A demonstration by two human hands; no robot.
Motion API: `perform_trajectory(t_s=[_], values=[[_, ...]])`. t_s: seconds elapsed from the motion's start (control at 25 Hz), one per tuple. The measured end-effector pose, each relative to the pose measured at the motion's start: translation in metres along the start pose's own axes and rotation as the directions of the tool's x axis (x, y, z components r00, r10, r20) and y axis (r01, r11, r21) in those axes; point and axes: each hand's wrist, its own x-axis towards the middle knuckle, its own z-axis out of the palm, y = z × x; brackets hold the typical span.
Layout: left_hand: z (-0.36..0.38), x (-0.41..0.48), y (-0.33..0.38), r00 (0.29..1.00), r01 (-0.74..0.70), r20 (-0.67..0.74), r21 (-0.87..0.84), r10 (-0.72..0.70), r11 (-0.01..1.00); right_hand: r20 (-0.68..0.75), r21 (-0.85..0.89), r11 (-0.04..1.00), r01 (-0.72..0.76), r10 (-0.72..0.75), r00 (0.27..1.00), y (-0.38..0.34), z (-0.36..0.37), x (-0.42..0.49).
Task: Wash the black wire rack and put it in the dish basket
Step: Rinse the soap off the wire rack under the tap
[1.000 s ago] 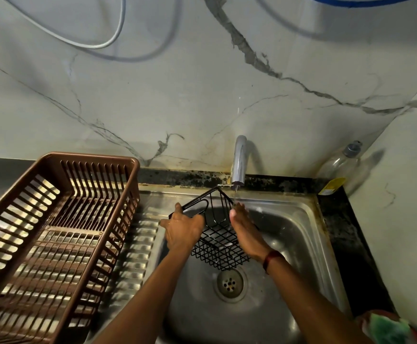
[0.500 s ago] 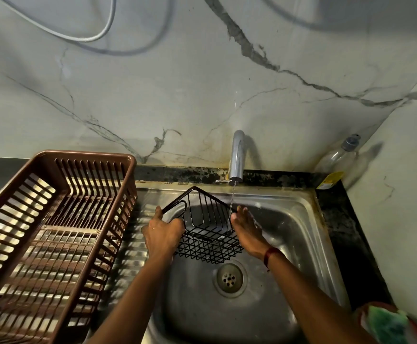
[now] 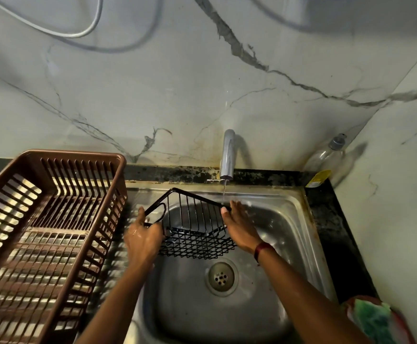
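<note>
Centre frame, left hand point(image 3: 144, 240) gripping the rack point(image 3: 197, 244), right hand point(image 3: 239, 227) straight-fingered against its side: turn every wire under the tap point(image 3: 228, 155).

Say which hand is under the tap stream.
The right hand, red-banded wrist: the stream lands at its fingers on the right edge of the black wire rack. The left hand grips the rack's left side.
</note>
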Motion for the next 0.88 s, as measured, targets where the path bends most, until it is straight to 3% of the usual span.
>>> perform_trajectory(t_s=[0.2,0.32,0.48,0.52,0.64,0.72,0.84,0.88], values=[[0.016,-0.015,-0.005,0.991,-0.12,0.069,0.073,0.115,0.99,-0.119,-0.022,0.984,0.176,-0.178,0.977,-0.058,0.017,-0.015],[0.011,-0.017,0.002,0.996,-0.072,0.045,-0.067,0.075,0.995,-0.139,-0.078,0.973,0.216,-0.225,0.964,-0.046,0.014,-0.008],[0.011,0.001,-0.004,0.998,-0.042,0.048,-0.057,0.045,0.997,-0.157,-0.059,0.997,-0.045,0.036,0.987,0.004,0.002,0.009],[0.013,-0.001,-0.001,0.997,-0.047,0.058,-0.06,0.051,0.997,-0.171,-0.051,0.998,-0.041,0.032,0.985,-0.002,0.005,0.01],[0.022,-0.008,0.005,0.993,-0.088,0.081,-0.052,0.092,0.995,-0.162,-0.14,0.97,0.198,-0.22,0.962,-0.056,0.011,0.0],[0.019,-0.009,0.007,0.992,-0.047,0.108,-0.151,0.064,0.987,-0.152,-0.18,0.943,0.279,-0.306,0.94,-0.071,0.004,-0.002],[0.007,0.004,0.0,0.992,0.017,0.123,-0.248,0.014,0.969,-0.166,-0.159,0.971,0.178,-0.204,0.965,-0.04,-0.013,0.008],[0.004,0.008,-0.004,0.992,0.027,0.128,-0.258,0.007,0.966,-0.15,-0.067,0.99,0.124,-0.133,0.98,-0.026,-0.019,0.007]])
